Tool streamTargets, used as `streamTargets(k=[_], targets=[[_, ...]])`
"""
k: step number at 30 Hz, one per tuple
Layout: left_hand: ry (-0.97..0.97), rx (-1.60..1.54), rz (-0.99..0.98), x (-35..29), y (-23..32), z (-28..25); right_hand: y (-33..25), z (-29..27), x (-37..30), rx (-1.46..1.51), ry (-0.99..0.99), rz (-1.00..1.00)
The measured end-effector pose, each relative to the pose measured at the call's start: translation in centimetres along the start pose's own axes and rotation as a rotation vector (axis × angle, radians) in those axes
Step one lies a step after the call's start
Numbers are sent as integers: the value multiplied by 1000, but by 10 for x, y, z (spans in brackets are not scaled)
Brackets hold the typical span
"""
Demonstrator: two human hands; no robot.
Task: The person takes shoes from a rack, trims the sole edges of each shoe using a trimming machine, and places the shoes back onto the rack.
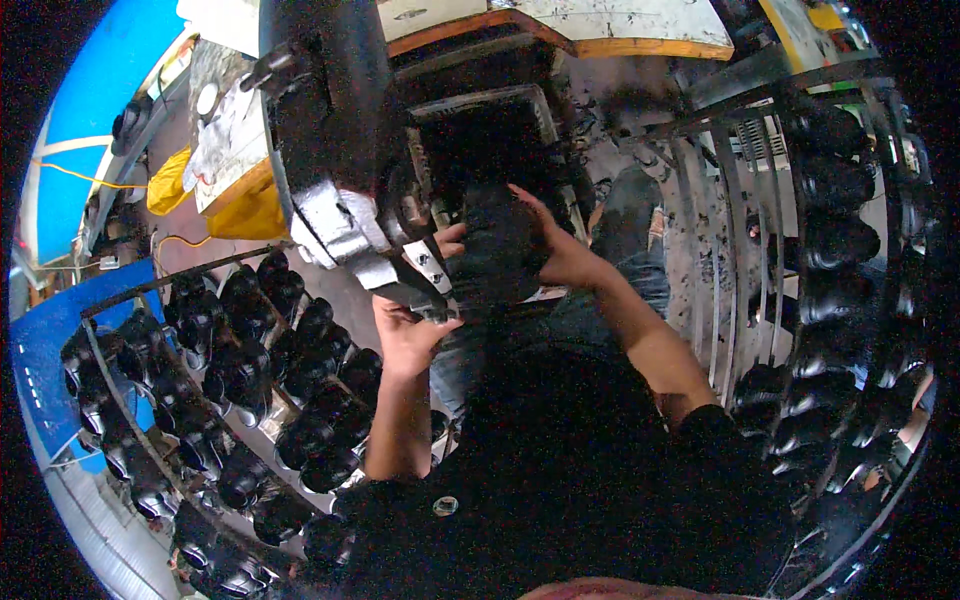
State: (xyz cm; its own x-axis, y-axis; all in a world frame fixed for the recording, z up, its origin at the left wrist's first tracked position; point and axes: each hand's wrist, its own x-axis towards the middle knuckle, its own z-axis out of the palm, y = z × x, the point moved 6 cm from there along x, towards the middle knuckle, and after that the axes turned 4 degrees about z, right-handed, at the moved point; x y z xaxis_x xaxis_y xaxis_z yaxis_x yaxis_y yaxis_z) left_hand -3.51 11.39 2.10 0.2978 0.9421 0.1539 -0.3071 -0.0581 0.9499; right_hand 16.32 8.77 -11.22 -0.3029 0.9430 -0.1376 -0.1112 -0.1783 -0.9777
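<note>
A black shoe (497, 235) is between my two hands in front of a dark machine (335, 120); its outline is partly lost in the dark. My right hand (562, 248) grips its right side, fingers stretched forward along it. My left hand (408, 335) is at its near left, thumb pressed toward it, partly hidden by the machine's head. A fingertip (452, 238) shows beyond a white plate (428, 267) with two dark screws. That plate is right beside the shoe's left side. Behind the shoe is a dark open tray (540, 100) with a worn, pale rim.
A rack with rows of black shoes (240, 370) stands at my left, and another shoe rack (830, 240) at my right. Ahead is a white tabletop with a wooden edge (650, 47). A yellow bag (245, 215) hangs by the left bench. Pale metal bars (720, 250) run along the right.
</note>
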Motion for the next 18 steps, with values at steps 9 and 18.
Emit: streamTargets(k=[9,18], targets=[[77,-33,-127,-12,-6,10,-77,-82,-43,-417,137,-17],[260,-238,-217,-40,-35,-8,-190,-113,-61,-767,390,-120]])
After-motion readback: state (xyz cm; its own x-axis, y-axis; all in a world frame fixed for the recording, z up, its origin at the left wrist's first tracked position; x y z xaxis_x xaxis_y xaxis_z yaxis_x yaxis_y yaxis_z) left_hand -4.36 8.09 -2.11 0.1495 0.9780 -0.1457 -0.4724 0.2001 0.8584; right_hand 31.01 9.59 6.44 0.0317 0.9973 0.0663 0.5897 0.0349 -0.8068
